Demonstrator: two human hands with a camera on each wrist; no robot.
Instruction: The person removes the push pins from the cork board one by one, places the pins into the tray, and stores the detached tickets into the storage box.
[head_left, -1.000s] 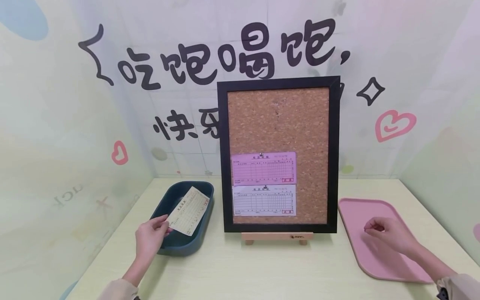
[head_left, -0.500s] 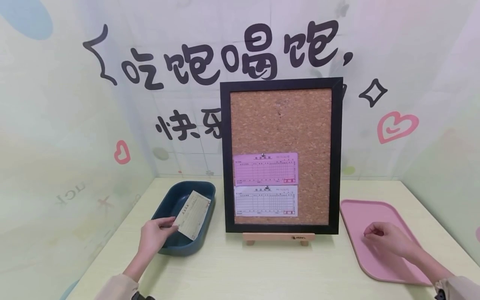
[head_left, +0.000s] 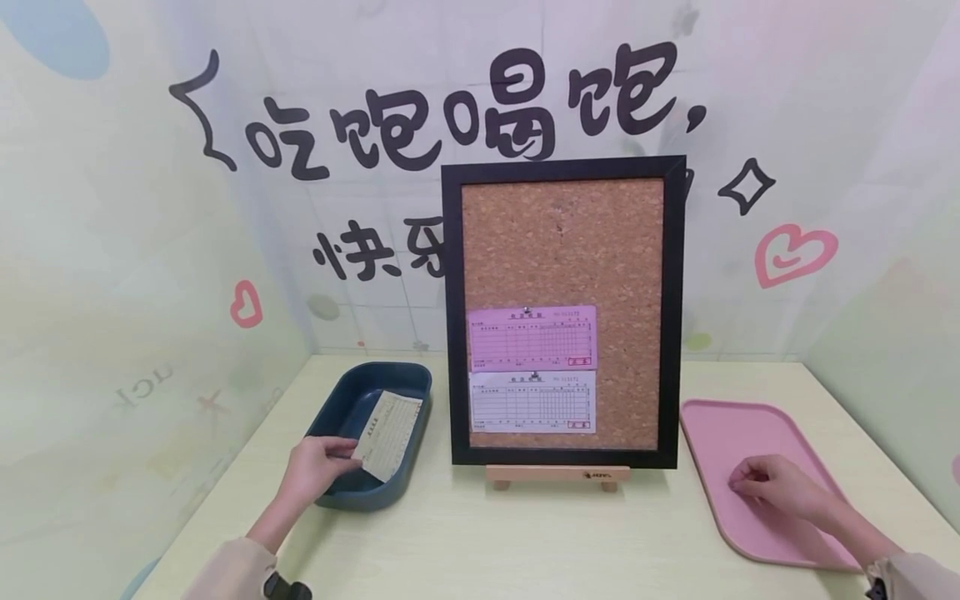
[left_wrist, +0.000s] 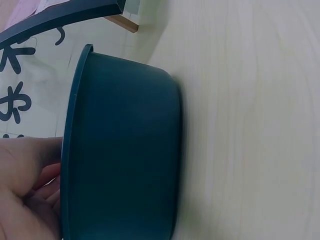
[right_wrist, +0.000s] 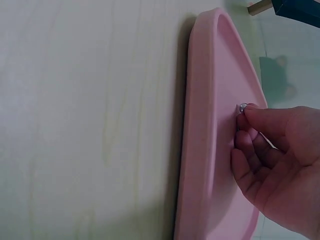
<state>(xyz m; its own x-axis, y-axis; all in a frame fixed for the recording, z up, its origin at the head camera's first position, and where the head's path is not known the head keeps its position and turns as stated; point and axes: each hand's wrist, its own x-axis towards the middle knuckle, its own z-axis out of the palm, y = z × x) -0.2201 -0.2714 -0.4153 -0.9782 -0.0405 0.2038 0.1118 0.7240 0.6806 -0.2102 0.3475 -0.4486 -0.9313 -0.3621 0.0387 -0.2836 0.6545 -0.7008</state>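
Observation:
A pale yellow receipt slip lies over the inside of the dark teal basin on the left. My left hand pinches its near left edge between thumb and fingers. In the left wrist view the basin's wall hides the slip and the fingertips of that hand. Over the pink tray on the right, my right hand pinches a small silver push pin between thumb and forefinger, its other fingers curled. A pink receipt and a white one are pinned to the cork board.
The black-framed board stands on a small wooden stand at the back middle, between basin and tray. Behind it rises a light wall with black lettering. Pale tabletop stretches in front of the board.
My left hand has moved slightly right and lower with the yellow receipt slip, which now sits deeper in the basin. My right hand has dropped a little over the tray, still pinching.

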